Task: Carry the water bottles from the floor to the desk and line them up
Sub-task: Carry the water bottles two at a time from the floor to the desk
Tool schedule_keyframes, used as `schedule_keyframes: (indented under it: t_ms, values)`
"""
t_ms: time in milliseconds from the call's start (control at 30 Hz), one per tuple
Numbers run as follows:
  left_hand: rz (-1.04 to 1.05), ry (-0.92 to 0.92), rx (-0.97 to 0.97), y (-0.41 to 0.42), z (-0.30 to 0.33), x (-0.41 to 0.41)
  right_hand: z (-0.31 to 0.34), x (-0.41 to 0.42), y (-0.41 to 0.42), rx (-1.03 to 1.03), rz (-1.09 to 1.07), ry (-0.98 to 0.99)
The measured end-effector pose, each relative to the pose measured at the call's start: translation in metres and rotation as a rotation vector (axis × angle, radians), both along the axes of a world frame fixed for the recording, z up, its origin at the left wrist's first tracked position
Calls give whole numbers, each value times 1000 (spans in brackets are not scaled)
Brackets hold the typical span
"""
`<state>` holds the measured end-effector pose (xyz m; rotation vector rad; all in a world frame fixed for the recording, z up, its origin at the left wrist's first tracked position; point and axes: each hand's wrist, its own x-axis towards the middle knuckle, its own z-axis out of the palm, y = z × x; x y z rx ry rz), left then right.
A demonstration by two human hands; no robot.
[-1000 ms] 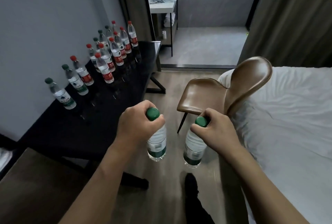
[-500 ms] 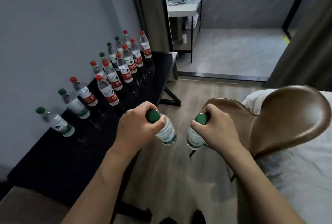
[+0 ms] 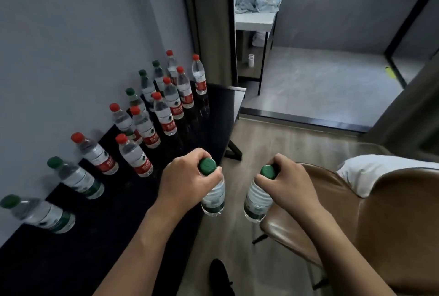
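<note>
My left hand (image 3: 184, 177) grips a green-capped water bottle (image 3: 213, 197) by its neck, hanging at the right edge of the black desk (image 3: 209, 115). My right hand (image 3: 287, 184) grips a second green-capped bottle (image 3: 257, 203) by the neck, over the floor beside the chair. On the desk along the wall stand several bottles in two rows: red-capped ones (image 3: 135, 155) nearer me and green-capped ones (image 3: 78, 178) toward the left and far end.
A brown leather chair (image 3: 356, 215) stands close on the right, with a white bed (image 3: 380, 170) behind it. Wooden floor (image 3: 273, 143) runs between desk and chair. A doorway leads to a grey-floored room with a white table (image 3: 256, 21). My foot (image 3: 218, 272) shows below.
I have moved closer to the desk; the chair has slid toward the lower right of view. Both bottles hang more upright than half a second ago.
</note>
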<state>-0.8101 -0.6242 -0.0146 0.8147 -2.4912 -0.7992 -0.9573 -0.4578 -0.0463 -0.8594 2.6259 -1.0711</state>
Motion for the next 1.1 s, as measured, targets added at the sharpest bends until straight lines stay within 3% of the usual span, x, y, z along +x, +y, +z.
schedule_keyframes:
  t_ms: [233, 500, 767, 1100]
  values:
    - [-3, 94, -6, -91, 10, -64, 22, -63, -99, -34, -19, 92]
    - [51, -16, 22, -151, -5, -95, -2, -106, -173, 43, 88, 49]
    - [291, -83, 0, -186, -3, -76, -9, -111, -274, 165, 521, 44]
    - [677, -169, -64, -196, 2, -5, 8, -66, -368, 121, 1011, 41]
